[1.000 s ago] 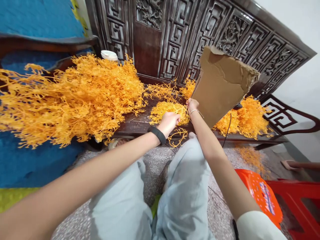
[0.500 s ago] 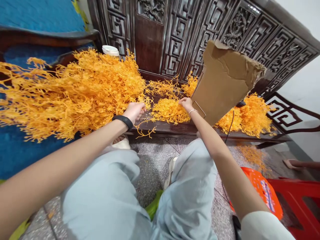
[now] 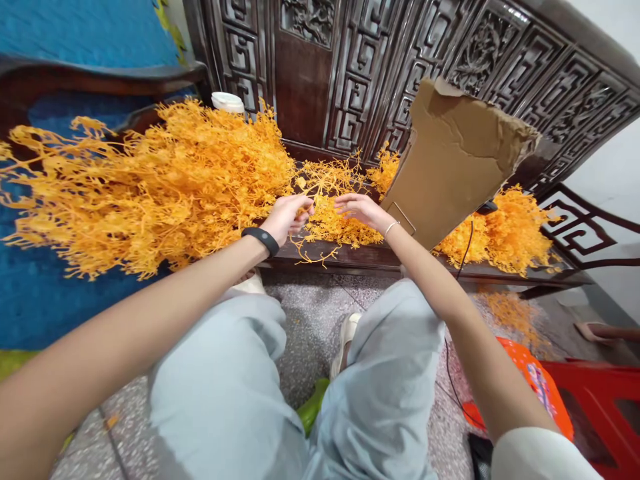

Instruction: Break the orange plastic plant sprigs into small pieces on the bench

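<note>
A large heap of orange branching plastic sprigs (image 3: 190,180) covers the left of the dark wooden bench. My left hand (image 3: 291,217), with a black band at its wrist, is closed on an orange sprig (image 3: 313,187); thin stems show above and below the fist. Facing it, my right hand (image 3: 361,208) has its fingers stretched out and apart, with nothing visibly held. Beneath and behind both hands lies a smaller pile of orange pieces (image 3: 340,227). Just right of my right hand, a brown cardboard piece (image 3: 445,167) leans on the bench.
More orange sprigs (image 3: 505,233) lie right of the cardboard. A white round container (image 3: 228,102) stands behind the heap. The carved backrest (image 3: 303,93) rises behind. A black cable hangs over the bench edge (image 3: 350,265). Red stools (image 3: 595,407) and a person's foot are at the lower right.
My left hand has moved right with the sprig, toward the right hand. My right hand has moved slightly left, away from the small pile, and its fingers have spread. The view has shifted slightly.
</note>
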Demonstrator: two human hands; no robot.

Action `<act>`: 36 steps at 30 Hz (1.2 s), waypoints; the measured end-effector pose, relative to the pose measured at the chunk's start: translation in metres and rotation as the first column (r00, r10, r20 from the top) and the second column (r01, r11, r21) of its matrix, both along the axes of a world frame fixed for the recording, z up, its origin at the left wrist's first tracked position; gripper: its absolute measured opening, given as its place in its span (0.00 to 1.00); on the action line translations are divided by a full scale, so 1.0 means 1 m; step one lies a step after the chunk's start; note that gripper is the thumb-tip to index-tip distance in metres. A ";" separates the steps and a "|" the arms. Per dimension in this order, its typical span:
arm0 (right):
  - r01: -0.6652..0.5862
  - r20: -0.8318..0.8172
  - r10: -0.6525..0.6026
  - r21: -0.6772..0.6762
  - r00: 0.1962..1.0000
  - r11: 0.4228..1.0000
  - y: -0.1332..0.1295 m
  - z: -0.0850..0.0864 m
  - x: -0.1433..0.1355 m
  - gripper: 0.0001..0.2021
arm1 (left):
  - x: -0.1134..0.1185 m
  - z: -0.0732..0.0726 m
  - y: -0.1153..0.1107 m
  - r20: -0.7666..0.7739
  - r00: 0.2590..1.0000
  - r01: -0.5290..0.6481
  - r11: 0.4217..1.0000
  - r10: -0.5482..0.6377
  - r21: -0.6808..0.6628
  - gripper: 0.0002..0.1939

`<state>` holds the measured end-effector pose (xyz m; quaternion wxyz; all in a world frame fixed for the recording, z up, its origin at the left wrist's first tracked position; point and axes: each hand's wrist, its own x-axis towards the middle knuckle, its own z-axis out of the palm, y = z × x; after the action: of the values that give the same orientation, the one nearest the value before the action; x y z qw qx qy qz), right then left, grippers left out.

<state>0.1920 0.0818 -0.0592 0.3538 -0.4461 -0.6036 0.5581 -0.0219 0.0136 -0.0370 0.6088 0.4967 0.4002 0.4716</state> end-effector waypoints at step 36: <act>0.437 0.081 -0.439 0.044 0.895 0.898 0.005 0.009 0.008 0.09 | 0.062 0.002 -0.006 -0.099 0.995 0.008 0.979 -0.029 -0.203 0.20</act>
<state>0.2002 0.0870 -0.0502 0.4485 -0.5906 -0.5096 0.4362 0.0400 0.0074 -0.0347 0.6395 0.4591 0.4720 0.3968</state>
